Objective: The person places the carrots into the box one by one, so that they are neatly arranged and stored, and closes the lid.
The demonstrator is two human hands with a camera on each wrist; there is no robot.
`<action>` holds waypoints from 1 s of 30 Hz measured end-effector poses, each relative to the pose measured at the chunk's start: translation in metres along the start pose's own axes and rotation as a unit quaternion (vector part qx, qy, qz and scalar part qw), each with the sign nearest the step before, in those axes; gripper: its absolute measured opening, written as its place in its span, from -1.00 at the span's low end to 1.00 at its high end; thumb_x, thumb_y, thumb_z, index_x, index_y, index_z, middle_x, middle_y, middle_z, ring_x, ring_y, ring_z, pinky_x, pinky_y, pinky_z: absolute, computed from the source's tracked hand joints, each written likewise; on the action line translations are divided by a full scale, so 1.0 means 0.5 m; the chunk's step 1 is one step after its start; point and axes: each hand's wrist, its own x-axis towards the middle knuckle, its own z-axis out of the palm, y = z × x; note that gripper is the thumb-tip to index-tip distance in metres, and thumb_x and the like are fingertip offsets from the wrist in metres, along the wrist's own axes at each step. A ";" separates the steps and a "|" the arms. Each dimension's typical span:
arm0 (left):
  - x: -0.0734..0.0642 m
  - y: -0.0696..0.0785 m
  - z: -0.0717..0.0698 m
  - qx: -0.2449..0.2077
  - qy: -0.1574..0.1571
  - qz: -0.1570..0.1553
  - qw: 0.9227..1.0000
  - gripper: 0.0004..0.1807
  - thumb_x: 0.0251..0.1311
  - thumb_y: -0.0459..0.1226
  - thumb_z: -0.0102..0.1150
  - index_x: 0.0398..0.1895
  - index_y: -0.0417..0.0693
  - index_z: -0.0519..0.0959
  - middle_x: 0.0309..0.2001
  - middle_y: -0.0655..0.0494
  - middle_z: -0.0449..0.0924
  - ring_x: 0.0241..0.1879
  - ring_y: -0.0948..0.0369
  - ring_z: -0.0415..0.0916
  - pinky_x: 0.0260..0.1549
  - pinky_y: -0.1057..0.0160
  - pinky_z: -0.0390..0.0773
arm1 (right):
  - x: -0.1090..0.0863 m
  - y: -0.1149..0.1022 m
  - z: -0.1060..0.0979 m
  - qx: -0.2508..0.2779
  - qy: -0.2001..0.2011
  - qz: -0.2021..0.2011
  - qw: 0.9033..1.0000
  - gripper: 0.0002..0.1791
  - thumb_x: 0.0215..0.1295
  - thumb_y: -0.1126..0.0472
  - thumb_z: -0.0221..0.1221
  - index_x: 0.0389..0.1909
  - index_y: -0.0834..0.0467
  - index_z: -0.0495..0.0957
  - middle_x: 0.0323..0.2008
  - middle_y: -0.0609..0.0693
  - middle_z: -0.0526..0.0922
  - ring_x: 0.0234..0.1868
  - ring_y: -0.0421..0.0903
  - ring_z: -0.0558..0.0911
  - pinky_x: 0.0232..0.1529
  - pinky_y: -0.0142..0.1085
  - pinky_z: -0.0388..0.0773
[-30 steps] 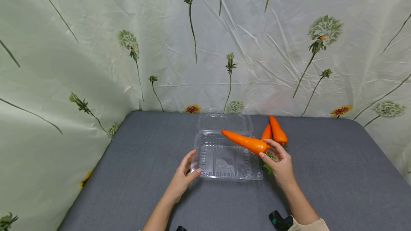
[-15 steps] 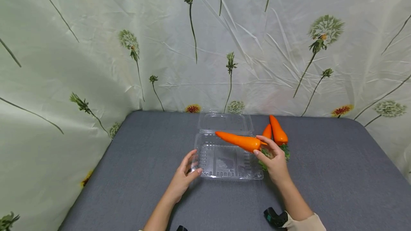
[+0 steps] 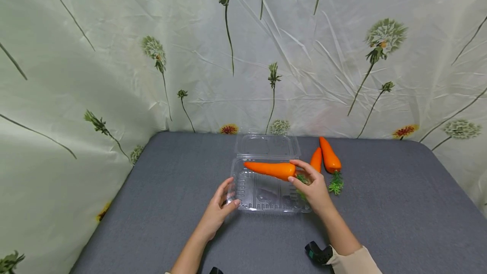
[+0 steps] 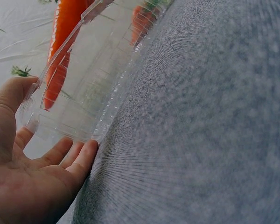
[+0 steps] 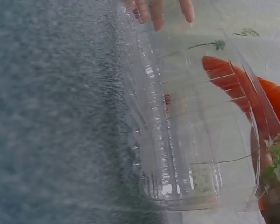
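An orange carrot [image 3: 272,170] with a green leafy top lies nearly level in my right hand [image 3: 313,188]. Thumb and fingers pinch it at its thick end, and its tip points left. It is over the bottom half of a clear plastic container [image 3: 262,206]. The container is open, with its hinged lid [image 3: 268,145] laid back behind it. My left hand [image 3: 217,210] holds the container at its left side. In the left wrist view the thumb is on the rim corner, and the fingers [image 4: 86,156] are against the side wall below.
Two more carrots lie behind and right of the container: a larger one [image 3: 330,155] with green leaves and a smaller one [image 3: 316,160], partly hidden by my right hand. A grey cloth-covered table [image 3: 171,172] is underneath. A flower-patterned curtain [image 3: 243,54] hangs behind.
My right hand has moved left with the carrot, bringing it farther over the container and turning it closer to level. The left hand and the container have kept their place.
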 end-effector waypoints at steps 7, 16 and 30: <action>0.002 -0.015 -0.004 -0.003 -0.003 0.003 1.000 -0.30 0.16 -0.36 0.11 0.34 -0.02 0.05 0.26 -0.23 0.07 0.19 -0.15 0.10 -0.03 -0.01 0.30 | 0.017 0.001 0.002 -0.003 -0.050 0.016 0.999 -0.52 0.13 0.36 0.19 0.09 0.37 0.34 0.08 0.21 0.38 -0.10 -0.10 0.47 -0.28 -0.31 0.49; 0.011 -0.041 -0.007 -0.001 -0.001 0.010 1.000 -0.29 0.13 -0.30 0.16 0.33 0.07 0.08 0.26 -0.16 0.10 0.18 -0.10 0.13 -0.04 0.05 0.32 | 0.037 0.008 0.010 -0.031 -0.079 0.034 0.996 -0.51 0.13 0.28 0.21 0.08 0.33 0.37 0.09 0.18 0.38 -0.05 0.02 0.44 -0.15 -0.25 0.44; 0.010 -0.031 -0.005 -0.008 0.003 0.000 1.000 -0.28 0.13 -0.35 0.14 0.34 0.03 0.06 0.26 -0.19 0.10 0.18 -0.11 0.12 -0.04 0.07 0.31 | 0.046 0.017 0.017 -0.046 -0.101 0.085 0.990 -0.49 0.16 0.27 0.19 0.12 0.34 0.33 0.11 0.20 0.35 0.00 0.13 0.37 -0.19 -0.24 0.44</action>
